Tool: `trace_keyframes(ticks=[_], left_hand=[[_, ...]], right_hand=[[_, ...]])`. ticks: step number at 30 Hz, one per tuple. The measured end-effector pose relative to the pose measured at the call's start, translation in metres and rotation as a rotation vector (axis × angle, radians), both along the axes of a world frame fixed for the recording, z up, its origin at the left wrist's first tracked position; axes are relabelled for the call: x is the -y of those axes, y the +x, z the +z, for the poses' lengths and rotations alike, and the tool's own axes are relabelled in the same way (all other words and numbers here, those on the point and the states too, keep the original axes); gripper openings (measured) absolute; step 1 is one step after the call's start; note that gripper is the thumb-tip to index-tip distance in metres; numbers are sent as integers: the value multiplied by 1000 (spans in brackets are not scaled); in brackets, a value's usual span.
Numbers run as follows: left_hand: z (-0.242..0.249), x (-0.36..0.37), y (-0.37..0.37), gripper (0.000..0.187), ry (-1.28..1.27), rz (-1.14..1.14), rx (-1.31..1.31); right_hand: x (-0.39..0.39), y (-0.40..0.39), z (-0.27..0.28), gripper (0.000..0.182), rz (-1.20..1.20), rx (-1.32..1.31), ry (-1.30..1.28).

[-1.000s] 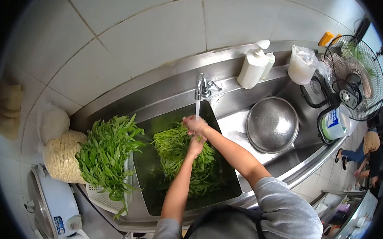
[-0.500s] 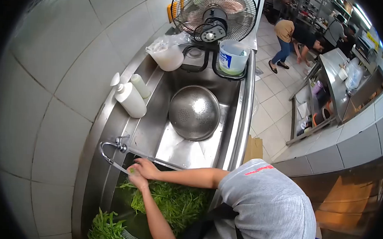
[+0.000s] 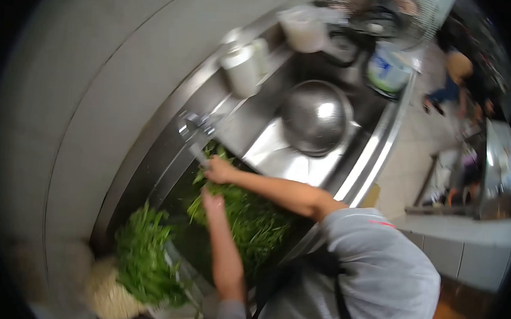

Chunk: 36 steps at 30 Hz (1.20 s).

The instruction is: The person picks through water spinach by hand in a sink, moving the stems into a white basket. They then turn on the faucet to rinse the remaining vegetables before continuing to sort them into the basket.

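Green leaves fill much of the sink basin (image 3: 175, 198), where loose greens (image 3: 246, 222) are spread toward 4 o'clock from the hands. The right hand (image 3: 220, 171) is placed close under the faucet (image 3: 196, 124), which is set at 11 o'clock from it; the left hand (image 3: 212, 199) is held just below, at about 6 o'clock. Leaves are seen against the fingers of both, but whether anything is gripped cannot be told through the blur.

Several mishaps can be foreseen. Stems could be knocked loose by the pale stream of water if they are only lightly held. Water could be splashed onto the steel ledge if leaves are tilted into the flow. The leafy heap (image 3: 144, 252), at 8 o'clock, could be toppled into the basin if its overhang is brushed by the left forearm.

By count, two hands, one faucet and two masses of greens are shown. One round metal colander (image 3: 317, 117) is seen at 2 o'clock. Two bottles (image 3: 241, 72) are stood side by side near 12, and two tubs (image 3: 303, 29) are set between 1 and 2.
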<state>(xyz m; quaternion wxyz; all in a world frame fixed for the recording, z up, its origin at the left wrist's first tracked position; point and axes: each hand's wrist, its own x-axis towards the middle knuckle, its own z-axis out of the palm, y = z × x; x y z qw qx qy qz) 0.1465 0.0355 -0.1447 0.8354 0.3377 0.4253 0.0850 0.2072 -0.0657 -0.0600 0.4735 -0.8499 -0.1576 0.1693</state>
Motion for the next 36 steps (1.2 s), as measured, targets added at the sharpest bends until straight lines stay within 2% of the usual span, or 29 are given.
trace_keyframes(ticks=[1, 2, 3, 6, 8, 10, 11, 12, 14, 15, 17, 18, 20, 21, 22, 23, 24, 25, 26, 27, 28, 29, 30, 31, 33, 34, 36], left_hand=[[-20, -6, 10, 40, -143, -8, 187], [-20, -4, 1, 28, -279, 92, 274], [-19, -9, -7, 28, -253, 166, 277], [5, -12, -1, 27, -194, 173, 112], [13, -9, 4, 27, -191, 125, -8], [-21, -19, 7, 26, -232, 57, 64], [-34, -22, 8, 25, -269, -23, 131], [-30, -19, 7, 25, -268, -27, 129], [-19, -14, 3, 39, 41, -256, 49], [-23, -13, 5, 58, 50, -36, -79], [-28, -26, -2, 65, 124, -7, -150], [-14, -25, -6, 73, 194, 22, -217], [18, -15, -9, 68, 261, 83, -235], [26, -15, -11, 66, 486, -139, -182], [26, -16, -10, 64, 707, -365, -123], [25, -12, -4, 40, 997, -529, -29], [25, -3, 0, 40, 998, -535, -30], [28, 10, 4, 41, 1140, -627, 123], [33, 19, 9, 43, 1278, -717, 285], [38, 19, 14, 45, 1230, -874, 158], [41, 18, 18, 45, 1231, -882, 166], [44, 15, 20, 45, 1253, -988, 68], [42, 14, 22, 45, 1271, -1090, -34], [40, 14, 22, 45, 1272, -1095, -33], [35, 13, 21, 40, 1268, -1049, -114], [33, 12, 20, 40, 1268, -1053, -116], [30, 10, 20, 39, 1084, -733, 257]], right_hand=[[-6, -13, 1, 30, 150, 105, 45], [-4, -23, 4, 29, 294, 212, 91], [-1, -30, 3, 33, 424, 115, 140], [30, -43, 3, 25, 451, 55, 319], [51, -29, 9, 30, 323, -683, 297], [46, -12, -22, 44, 23, -495, 399], [38, -4, -17, 56, -234, -537, 377], [32, 4, -13, 57, -287, -671, 595], [22, 15, -28, 47, -101, -495, 560], [19, 19, -23, 47, -102, -498, 565], [18, 29, -13, 39, 342, -303, 215], [19, 34, -10, 39, 343, -305, 215], [23, 41, -4, 29, 399, -94, -133], [27, 41, 29, 33, 459, -190, -313], [22, 43, 26, 33, 459, -192, -308], [18, 44, 23, 33, 447, -15, -342], [14, 45, 20, 32, 431, 162, -374], [11, 43, 23, 28, 354, 123, -395], [14, 39, 25, 24, 290, 82, -257], [16, 40, 14, 23, 241, 66, -125], [16, 41, 2, 23, 190, 51, 8], [16, 43, -9, 25, 101, -169, 114], [17, 41, -7, 25, 94, -169, 116], [16, 38, -4, 26, 158, -146, 66], [20, 34, 3, 30, 351, -132, 58], [21, 32, 5, 30, 349, -135, 60], [24, 30, 8, 29, 228, -59, 81]])
